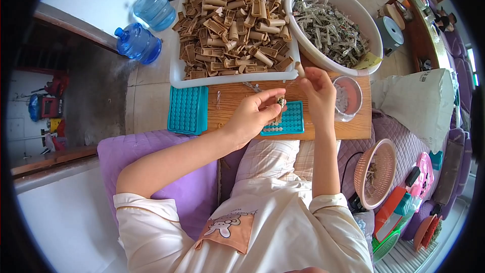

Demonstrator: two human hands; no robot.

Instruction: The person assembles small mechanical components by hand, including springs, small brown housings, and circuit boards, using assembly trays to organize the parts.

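Note:
My left hand (255,115) is closed on a brown plastic half-shell (278,116) with a small green-and-white part in it. Its fingers hover over a teal tray (293,116) of round pockets, whose near row holds small round pale pieces. To the right and a little farther off, my right hand (319,88) pinches another brown casing piece (300,69) by its end, close to the front rim of a white tub (235,79). That tub is heaped with brown plastic casings (235,25). A pink-rimmed bowl (359,98) with small white pieces stands beside my right wrist.
A stack of teal trays (188,111) sits on the left of the wooden table (227,98). Behind on the right is a round white basin (375,33) full of clear-and-green strips (328,30). Blue water jugs (139,44) stand left; a pink basket (389,156) and white sack (417,101) lie right.

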